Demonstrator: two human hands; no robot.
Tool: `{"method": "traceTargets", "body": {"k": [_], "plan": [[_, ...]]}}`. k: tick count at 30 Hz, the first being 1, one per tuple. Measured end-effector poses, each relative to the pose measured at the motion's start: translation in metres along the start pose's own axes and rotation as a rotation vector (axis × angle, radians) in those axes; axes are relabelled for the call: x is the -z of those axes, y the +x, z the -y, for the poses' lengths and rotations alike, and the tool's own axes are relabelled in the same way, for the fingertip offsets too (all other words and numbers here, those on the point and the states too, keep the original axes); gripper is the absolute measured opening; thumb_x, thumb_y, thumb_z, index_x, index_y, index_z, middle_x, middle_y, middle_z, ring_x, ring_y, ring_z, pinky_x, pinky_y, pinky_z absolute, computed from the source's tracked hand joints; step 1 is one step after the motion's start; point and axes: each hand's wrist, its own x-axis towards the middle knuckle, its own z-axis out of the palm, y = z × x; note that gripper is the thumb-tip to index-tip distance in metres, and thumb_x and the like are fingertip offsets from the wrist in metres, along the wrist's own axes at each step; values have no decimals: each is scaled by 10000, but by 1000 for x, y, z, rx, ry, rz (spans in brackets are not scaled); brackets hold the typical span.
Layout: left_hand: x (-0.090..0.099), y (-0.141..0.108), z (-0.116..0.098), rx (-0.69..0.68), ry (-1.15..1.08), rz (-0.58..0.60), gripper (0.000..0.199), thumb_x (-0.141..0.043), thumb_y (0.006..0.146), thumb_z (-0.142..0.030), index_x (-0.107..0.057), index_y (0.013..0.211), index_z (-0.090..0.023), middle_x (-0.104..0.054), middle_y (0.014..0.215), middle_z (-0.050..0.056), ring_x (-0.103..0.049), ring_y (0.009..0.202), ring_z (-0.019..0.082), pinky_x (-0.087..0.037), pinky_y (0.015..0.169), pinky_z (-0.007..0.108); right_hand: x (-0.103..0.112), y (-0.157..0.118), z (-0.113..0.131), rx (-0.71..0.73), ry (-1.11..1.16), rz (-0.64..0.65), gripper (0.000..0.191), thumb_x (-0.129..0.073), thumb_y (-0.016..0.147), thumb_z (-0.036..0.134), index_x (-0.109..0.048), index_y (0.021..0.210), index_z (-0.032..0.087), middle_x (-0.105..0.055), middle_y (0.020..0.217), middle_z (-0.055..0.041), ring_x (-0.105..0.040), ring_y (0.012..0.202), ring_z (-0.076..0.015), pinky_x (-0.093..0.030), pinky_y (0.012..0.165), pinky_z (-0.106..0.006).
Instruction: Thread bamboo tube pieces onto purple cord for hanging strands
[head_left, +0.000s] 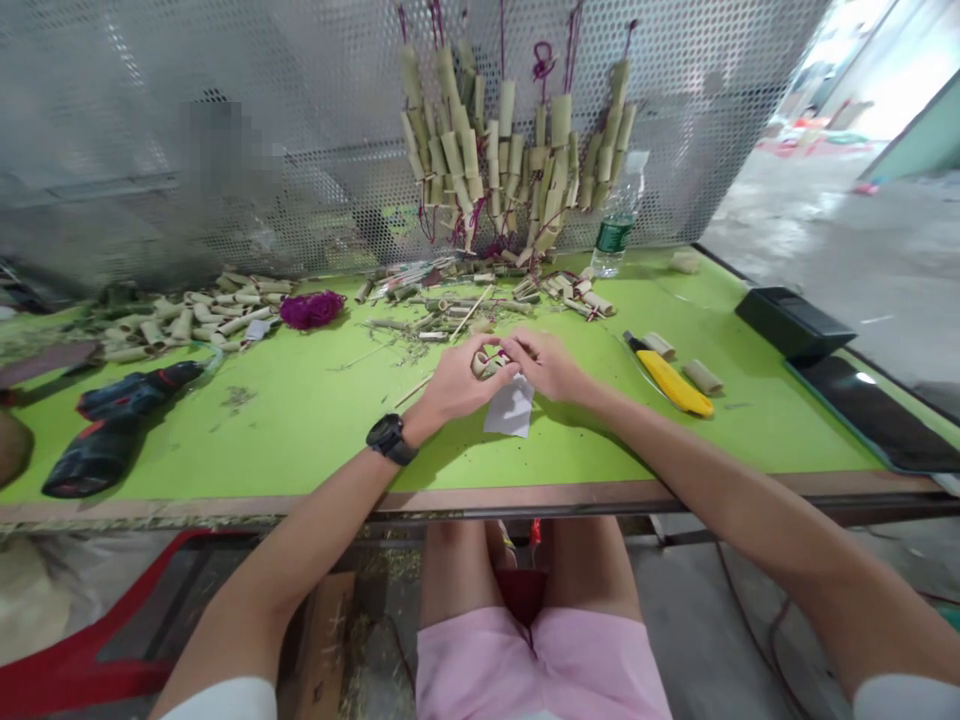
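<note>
Over the middle of the green table [300,430], my left hand [455,380] curls round a short cut bamboo tube [481,365], with a dark watch [391,440] on that wrist. My right hand [553,368] meets it, its thumb and fingers pinched together at the tube's right side. A bit of purple shows between the fingertips, too small to make out. Beneath both hands lies a white paper scrap [510,408]. Just beyond are scattered bamboo pieces [439,320] and thin sticks.
Left are a cordless drill [112,425], a bundle of purple string [313,310] and a bamboo pile [191,320]. Right lie a yellow utility knife [671,382], a black box [793,322] and a phone [881,415]. Strung bamboo [517,160] hangs behind, beside a water bottle [619,220].
</note>
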Motion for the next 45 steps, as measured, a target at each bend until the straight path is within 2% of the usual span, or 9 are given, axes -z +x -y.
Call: {"method": "traceTargets", "body": {"k": [4,12,15,19,29,35,38,45], "plan": [[-1,0,1,8,-28,-39,387,-736,948,-525,-759,1091,-166,-672,716,2,-516,579,135,-356,554,283,1,-1,1,27,-16,-10,462,-445,1144,543,-537,813,234,-598,742,-23,-497,685,-181,-379,648,-334],[-1,1,1,-49,-52,-128,347,-759,884,-470,-751,1056,-169,-709,755,6,-573,623,140,-426,591,275,6,-1,4,26,14,10,434,-479,1143,476,-578,810,217,-635,746,-29,-507,651,-164,-370,609,-318],[0,1,4,-68,-62,-151,321,-761,851,-426,-753,1043,-169,-730,788,15,-603,650,145,-461,616,277,8,-1,6,60,-32,-12,458,-483,1144,463,-542,762,218,-602,693,-15,-468,617,-152,-341,603,-320],[0,2,7,-63,-61,-165,286,-763,824,-397,-756,1006,-176,-767,838,30,-633,688,154,-499,667,291,9,-1,9,75,-89,-29,424,-501,1124,362,-461,723,228,-516,637,14,-396,576,-136,-294,588,-321],[-3,4,10,-85,-9,-180,197,-742,780,-322,-747,920,-185,-756,805,21,-594,666,149,-477,655,292,11,4,2,84,-185,-24,369,-485,1091,266,-378,739,244,-456,633,23,-368,585,-139,-265,591,-329],[-3,5,12,-85,19,-201,178,-742,805,-366,-685,847,-203,-691,742,-3,-532,615,134,-411,609,292,12,2,4,69,-216,-28,368,-491,1095,283,-374,748,243,-469,645,20,-379,597,-141,-269,603,-329],[-2,4,11,-81,-6,-202,199,-742,834,-375,-677,917,-206,-709,795,-1,-536,610,127,-434,601,283,12,2,6,61,-222,-25,362,-493,1105,300,-398,760,239,-490,660,14,-411,618,-146,-280,615,-326],[-5,0,10,-124,-161,-208,401,-758,902,-333,-625,1260,-212,-740,989,39,-680,766,147,-551,710,285,10,1,6,37,-186,-11,364,-487,1114,317,-435,763,236,-521,671,7,-435,610,-150,-305,616,-326]]}}
